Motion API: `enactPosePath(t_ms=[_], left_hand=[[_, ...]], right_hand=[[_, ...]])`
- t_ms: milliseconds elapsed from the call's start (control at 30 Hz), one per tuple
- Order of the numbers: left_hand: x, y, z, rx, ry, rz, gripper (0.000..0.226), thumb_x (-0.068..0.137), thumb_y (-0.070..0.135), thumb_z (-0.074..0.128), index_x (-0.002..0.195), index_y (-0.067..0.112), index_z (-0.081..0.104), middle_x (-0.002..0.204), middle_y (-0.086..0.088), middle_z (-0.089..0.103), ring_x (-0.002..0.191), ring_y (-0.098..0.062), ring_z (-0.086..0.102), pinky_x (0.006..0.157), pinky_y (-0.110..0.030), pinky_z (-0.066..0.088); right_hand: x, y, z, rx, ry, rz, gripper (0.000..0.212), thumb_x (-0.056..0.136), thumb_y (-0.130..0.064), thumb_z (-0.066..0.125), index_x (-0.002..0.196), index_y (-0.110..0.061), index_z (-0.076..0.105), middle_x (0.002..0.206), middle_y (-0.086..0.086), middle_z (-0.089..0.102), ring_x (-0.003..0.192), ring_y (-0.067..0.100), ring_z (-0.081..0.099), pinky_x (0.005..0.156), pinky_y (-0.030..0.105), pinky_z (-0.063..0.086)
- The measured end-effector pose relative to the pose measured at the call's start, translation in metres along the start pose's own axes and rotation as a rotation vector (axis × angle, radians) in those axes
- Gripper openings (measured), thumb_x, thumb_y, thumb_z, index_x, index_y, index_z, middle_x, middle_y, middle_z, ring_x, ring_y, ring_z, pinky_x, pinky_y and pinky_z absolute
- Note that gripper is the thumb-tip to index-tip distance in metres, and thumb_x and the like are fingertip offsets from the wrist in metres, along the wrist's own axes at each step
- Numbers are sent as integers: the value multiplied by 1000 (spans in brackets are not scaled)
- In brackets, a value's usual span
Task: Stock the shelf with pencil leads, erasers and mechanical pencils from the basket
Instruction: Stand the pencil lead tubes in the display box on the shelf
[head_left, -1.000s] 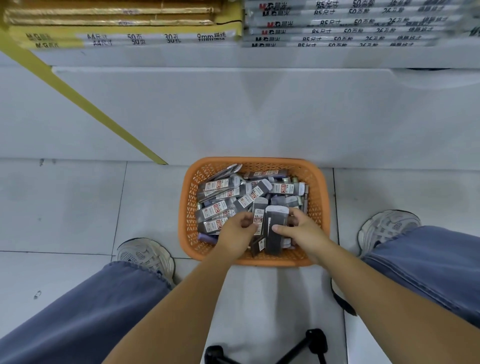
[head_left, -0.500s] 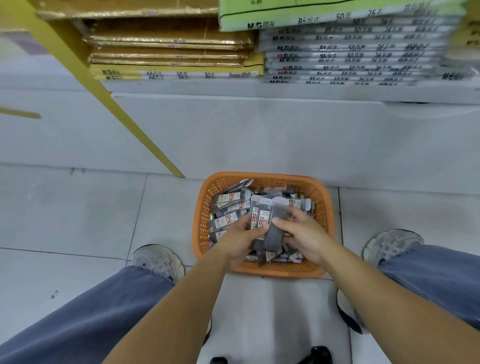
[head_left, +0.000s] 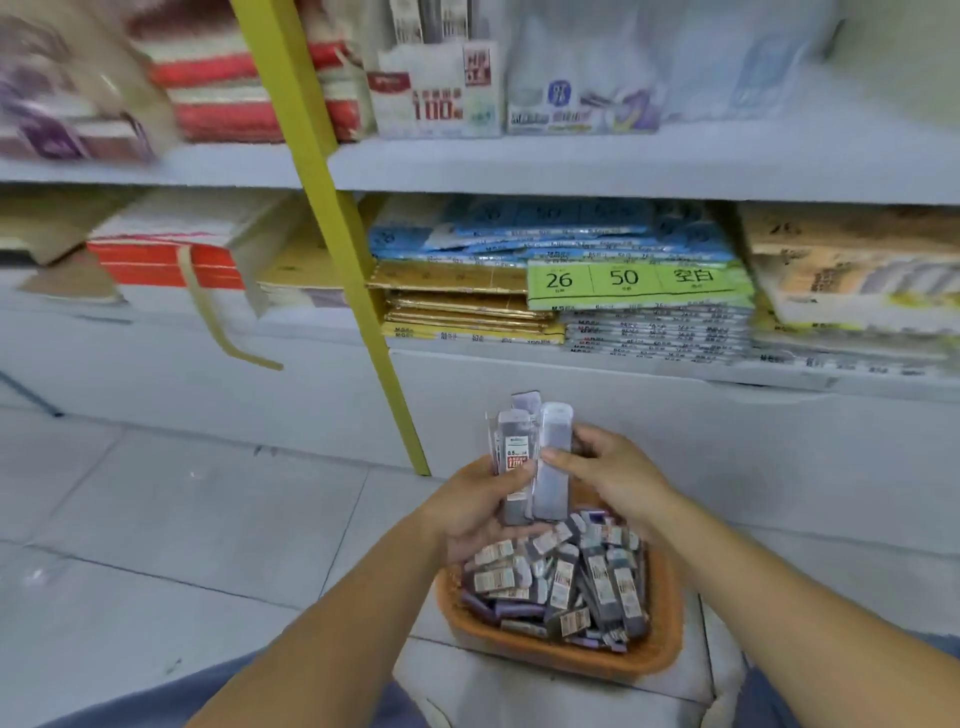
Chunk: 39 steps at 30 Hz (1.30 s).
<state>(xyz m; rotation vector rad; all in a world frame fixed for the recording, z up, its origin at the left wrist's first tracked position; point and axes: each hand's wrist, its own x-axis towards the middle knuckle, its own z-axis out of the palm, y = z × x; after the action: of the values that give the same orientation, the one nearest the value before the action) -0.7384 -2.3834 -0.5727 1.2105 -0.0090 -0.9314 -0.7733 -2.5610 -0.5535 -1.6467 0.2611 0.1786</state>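
An orange plastic basket (head_left: 660, 644) sits on the floor, full of several grey pencil lead packs (head_left: 571, 577) with red-and-white labels. Above it my left hand (head_left: 475, 512) grips a small upright bundle of lead packs (head_left: 517, 457). My right hand (head_left: 613, 475) pinches the clear pack on the bundle's right side between thumb and fingers. The white shelf unit (head_left: 571, 166) rises behind, with a display box marked 100 (head_left: 436, 98) on its upper board.
A yellow upright post (head_left: 332, 218) slants through the shelving. Stacks of paper packs, one with a green label reading 26 and 50 (head_left: 623, 283), fill the lower shelf. Red and white boxes (head_left: 171, 249) lie to the left. Grey floor tiles (head_left: 156, 519) spread to the left.
Both hands lifted the bundle of lead packs up out of the basket. My view tilted upward, bringing the upper shelves into sight.
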Motion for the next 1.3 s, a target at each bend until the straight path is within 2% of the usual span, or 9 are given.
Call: enactPosePath(t_ms=[100, 233, 400, 633, 867, 967, 1067, 1167, 1300], left_hand=[[-26, 48, 9, 75, 19, 104, 37, 87, 34, 68, 121, 21, 61, 110, -5, 75, 92, -20, 72, 74, -34, 61], [-58, 108, 23, 83, 14, 264, 51, 77, 38, 73, 124, 23, 58, 103, -5, 74, 83, -19, 70, 68, -34, 57], [-80, 163, 36, 99, 74, 478, 36, 89, 19, 71, 124, 26, 61, 116, -3, 73, 99, -23, 73, 73, -44, 60], [-83, 186, 33, 76, 181, 645, 30, 89, 17, 72, 113, 35, 66, 111, -3, 74, 102, -24, 72, 73, -40, 61], [-69, 222, 17, -15, 209, 714, 28, 90, 26, 71, 117, 33, 64, 111, -2, 75, 98, -24, 74, 70, -38, 61], [-52, 239, 8, -68, 277, 772, 21, 89, 22, 72, 104, 37, 69, 106, -1, 76, 95, -24, 74, 67, -36, 61], [-39, 248, 0, -94, 326, 810, 19, 87, 21, 75, 94, 38, 72, 99, 0, 77, 90, -21, 75, 65, -36, 61], [-33, 256, -6, -68, 366, 831, 19, 86, 20, 75, 98, 34, 70, 96, -2, 77, 85, -22, 76, 60, -34, 60], [-37, 271, -12, -47, 385, 892, 23, 87, 18, 74, 100, 35, 67, 94, 4, 78, 82, -20, 76, 55, -32, 60]], right_hand=[[-7, -56, 1, -37, -10, -139, 10, 85, -27, 73, 93, -32, 70, 72, -5, 65, 53, 8, 54, 50, 20, 42], [-13, -132, 5, -73, -47, -330, 32, 86, -18, 70, 113, -28, 55, 79, 3, 71, 49, 16, 58, 42, 23, 39], [-10, -205, 16, -118, -62, -410, 34, 88, -12, 68, 114, -19, 48, 84, 4, 73, 56, 24, 64, 52, 32, 51], [5, -249, 35, -315, -3, -458, 38, 82, -40, 72, 104, -22, 46, 82, 6, 73, 56, 29, 67, 51, 32, 53], [38, -286, 36, -351, 2, -543, 29, 86, -27, 70, 101, -20, 46, 73, 3, 72, 55, 30, 68, 48, 33, 53], [61, -307, 33, -332, 22, -536, 27, 85, -20, 69, 102, -14, 48, 77, 9, 72, 58, 28, 69, 51, 30, 54], [79, -329, 24, -334, 22, -540, 20, 86, -13, 61, 104, -18, 56, 82, 5, 75, 67, 19, 71, 60, 31, 55], [90, -356, 11, -347, 57, -587, 21, 94, -12, 48, 101, -26, 62, 89, 2, 76, 86, 19, 72, 78, 38, 56], [95, -395, -2, -405, 115, -717, 26, 94, -8, 52, 101, -29, 65, 92, 4, 68, 79, 17, 70, 73, 32, 59]])
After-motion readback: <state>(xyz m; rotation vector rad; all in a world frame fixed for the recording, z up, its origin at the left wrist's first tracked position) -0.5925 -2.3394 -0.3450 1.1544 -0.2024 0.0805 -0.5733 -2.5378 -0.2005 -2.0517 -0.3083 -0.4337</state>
